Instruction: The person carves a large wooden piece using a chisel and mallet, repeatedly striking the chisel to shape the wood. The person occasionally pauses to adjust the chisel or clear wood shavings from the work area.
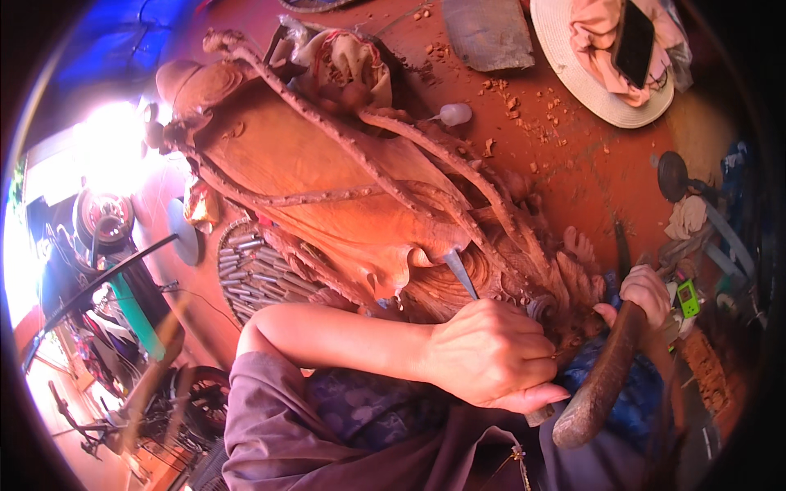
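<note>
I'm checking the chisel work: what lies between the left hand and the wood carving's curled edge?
In the head view, the grey chisel blade slants up from the left hand toward the wood carving.

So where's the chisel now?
In the head view, right of and below centre, the chisel is in the left hand, its blade at the carved wood.

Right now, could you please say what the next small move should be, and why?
Probably a light tap on the chisel: the left hand grips it with its blade apparently against the carving, and the right hand holds the wooden mallet near its butt.
</note>
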A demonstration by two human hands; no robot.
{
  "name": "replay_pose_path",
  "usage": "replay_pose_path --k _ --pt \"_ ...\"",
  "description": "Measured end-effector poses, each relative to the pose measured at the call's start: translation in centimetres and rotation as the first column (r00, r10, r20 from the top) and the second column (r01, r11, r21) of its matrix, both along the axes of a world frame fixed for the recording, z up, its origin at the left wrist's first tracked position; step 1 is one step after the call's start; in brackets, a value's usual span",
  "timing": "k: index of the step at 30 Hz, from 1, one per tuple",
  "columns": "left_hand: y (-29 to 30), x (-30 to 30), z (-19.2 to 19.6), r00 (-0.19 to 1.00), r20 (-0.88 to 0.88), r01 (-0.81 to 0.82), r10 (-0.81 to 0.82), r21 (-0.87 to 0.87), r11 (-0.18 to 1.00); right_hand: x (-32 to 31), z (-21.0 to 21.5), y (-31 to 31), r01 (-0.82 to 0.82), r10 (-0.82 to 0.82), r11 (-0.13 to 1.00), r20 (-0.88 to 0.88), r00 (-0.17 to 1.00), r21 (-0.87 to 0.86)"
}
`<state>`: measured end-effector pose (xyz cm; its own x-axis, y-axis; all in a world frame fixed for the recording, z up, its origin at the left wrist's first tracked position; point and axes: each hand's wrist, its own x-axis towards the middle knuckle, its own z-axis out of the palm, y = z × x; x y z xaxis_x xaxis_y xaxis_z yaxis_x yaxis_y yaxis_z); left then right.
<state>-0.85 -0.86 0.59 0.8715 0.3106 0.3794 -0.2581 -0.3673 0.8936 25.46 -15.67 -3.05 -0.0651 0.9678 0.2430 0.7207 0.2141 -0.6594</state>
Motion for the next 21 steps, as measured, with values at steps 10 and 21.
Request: replay_pose_path --k 10,21 --pt "1.0 0.3 0.2 0.984 0.034 -0.165 0.173 -0.157 0.974 -0.7 2.0 0.2 -0.004 0.003 0.999 -0.018 1.0 -0.041" --pt "0.2 0.2 -1.0 0.976 0.047 -0.206 0.211 -0.095 0.974 -2.3 1.9 1.2 0.043 -0.046 0.998 0.072 0.996 0.037"
